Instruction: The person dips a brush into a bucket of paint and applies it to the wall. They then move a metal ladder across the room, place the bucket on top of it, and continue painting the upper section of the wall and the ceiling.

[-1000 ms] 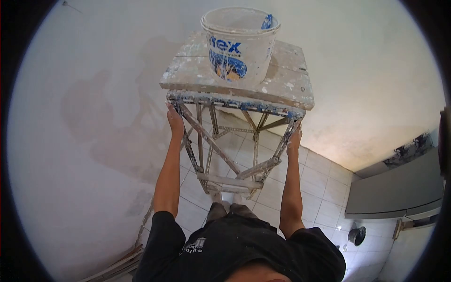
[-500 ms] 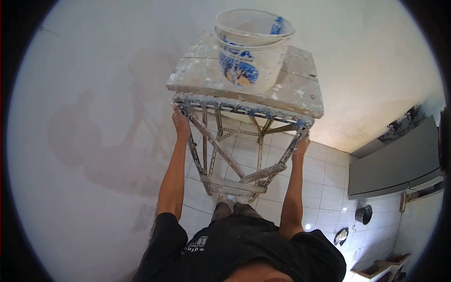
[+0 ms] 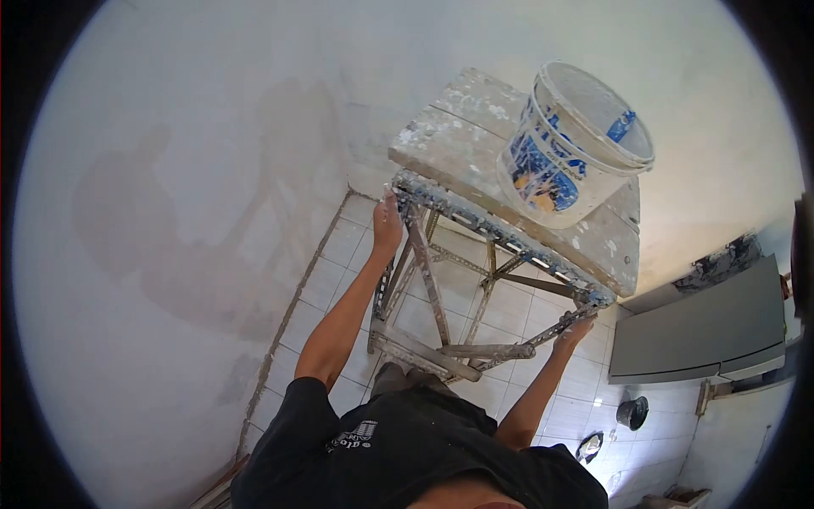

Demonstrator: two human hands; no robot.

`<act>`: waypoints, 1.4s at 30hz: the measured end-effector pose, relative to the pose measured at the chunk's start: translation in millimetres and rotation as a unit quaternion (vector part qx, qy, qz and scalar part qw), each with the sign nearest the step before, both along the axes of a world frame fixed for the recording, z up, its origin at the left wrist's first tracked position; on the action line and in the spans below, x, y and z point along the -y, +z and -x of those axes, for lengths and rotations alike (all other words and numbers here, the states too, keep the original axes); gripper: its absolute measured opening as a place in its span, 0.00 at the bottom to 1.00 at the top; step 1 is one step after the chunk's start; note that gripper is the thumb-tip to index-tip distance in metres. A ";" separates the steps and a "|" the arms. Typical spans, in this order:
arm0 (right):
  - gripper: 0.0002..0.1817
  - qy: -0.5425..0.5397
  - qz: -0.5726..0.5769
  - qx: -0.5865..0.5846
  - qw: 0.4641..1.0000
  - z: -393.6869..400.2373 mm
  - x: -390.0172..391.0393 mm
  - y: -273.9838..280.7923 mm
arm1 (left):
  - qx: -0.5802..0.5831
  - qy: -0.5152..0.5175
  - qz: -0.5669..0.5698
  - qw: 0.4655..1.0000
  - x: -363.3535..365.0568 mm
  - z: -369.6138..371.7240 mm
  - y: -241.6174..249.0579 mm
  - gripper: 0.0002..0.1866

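A paint-spattered work stand (image 3: 458, 110) with a plank top and a slotted metal frame stands tilted in view before me. My left hand (image 3: 387, 222) is closed around the frame's upper left corner, just below the planks. At the lower right corner my right hand (image 3: 575, 332) grips the metal leg, its fingers partly hidden behind it. On the right part of the planks sits a white paint bucket (image 3: 543, 170) with a blue label. Inside it, a blue-handled tool (image 3: 621, 125) leans against the rim; its lower end is hidden.
A pale wall (image 3: 170, 297) runs along the left, with my shadow on it. Grey tiled floor (image 3: 500, 305) lies beneath the stand. To the right are a grey cabinet-like panel (image 3: 695, 327), a black bucket (image 3: 632, 413) and a dark dish with pale material (image 3: 589, 446).
The stand, with the bucket on it, has shifted right and turned clockwise in view, away from the left wall. Both hands have moved with it, and a strip of floor now shows beside the wall.
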State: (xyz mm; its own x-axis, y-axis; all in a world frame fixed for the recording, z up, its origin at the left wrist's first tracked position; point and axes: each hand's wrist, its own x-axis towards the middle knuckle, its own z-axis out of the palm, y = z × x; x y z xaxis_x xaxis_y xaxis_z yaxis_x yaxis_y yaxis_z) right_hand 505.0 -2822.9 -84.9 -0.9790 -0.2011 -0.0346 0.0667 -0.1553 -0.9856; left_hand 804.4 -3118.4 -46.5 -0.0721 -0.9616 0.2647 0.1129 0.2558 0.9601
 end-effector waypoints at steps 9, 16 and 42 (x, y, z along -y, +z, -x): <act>0.19 -0.021 0.013 -0.002 1.000 -18.9 7.4 26.1 | 0.005 0.023 0.013 1.000 -2.7 2.6 0.1 0.29; 0.22 0.006 0.009 -0.018 1.000 -9.6 4.5 17.2 | -0.012 0.026 0.039 0.999 0.0 6.2 2.0 0.28; 0.28 -0.104 -0.061 -0.162 0.979 12.2 3.3 -41.2 | -0.025 0.086 0.028 0.996 4.3 21.6 -3.3 0.28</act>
